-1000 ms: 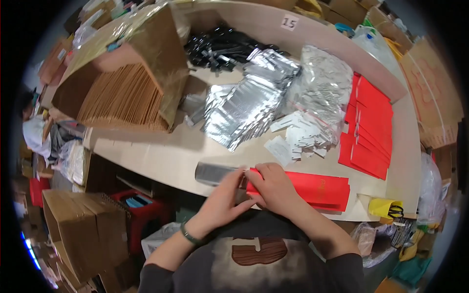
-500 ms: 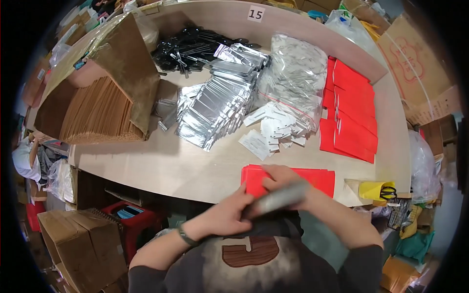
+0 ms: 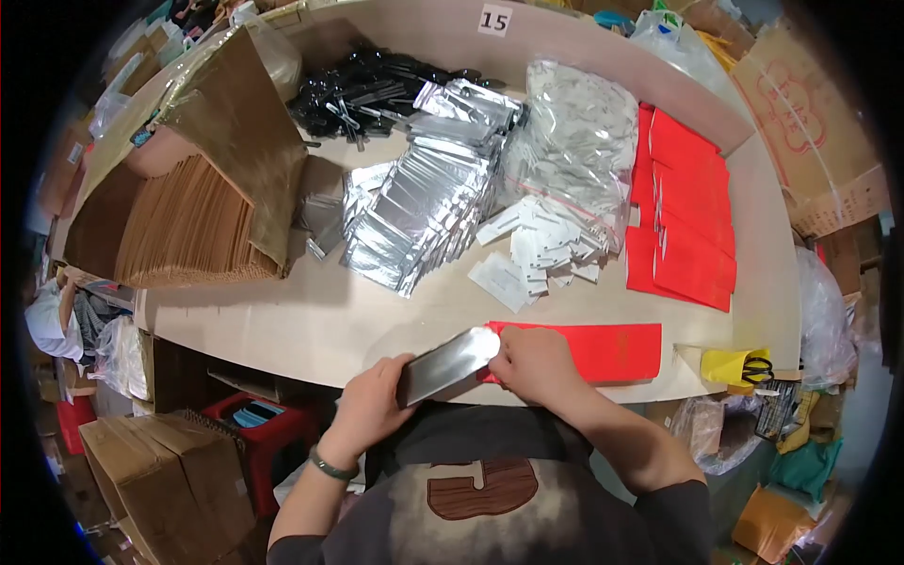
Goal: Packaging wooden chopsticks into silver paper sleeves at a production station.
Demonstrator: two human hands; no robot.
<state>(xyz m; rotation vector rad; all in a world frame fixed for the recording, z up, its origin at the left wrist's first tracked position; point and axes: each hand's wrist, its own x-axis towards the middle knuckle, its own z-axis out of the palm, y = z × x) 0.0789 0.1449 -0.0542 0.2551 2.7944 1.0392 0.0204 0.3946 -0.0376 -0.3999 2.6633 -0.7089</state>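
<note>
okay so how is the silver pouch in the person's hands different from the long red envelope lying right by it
The silver pouch is shiny and foil-like; the red envelope is matte red. The silver pouch is lifted at the table's near edge, held by the left hand and right hand; the red envelope lies flat on the table. The pouch looks shorter than the envelope. Both are flat, narrow and rectangular.

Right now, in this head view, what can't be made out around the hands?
- Right hand fingertips: hidden behind the silver pouch.
- Near end of the red envelope: covered by that hand.
- Left hand palm: turned away.
- Black items at the table's far edge: too small to tell.
</note>
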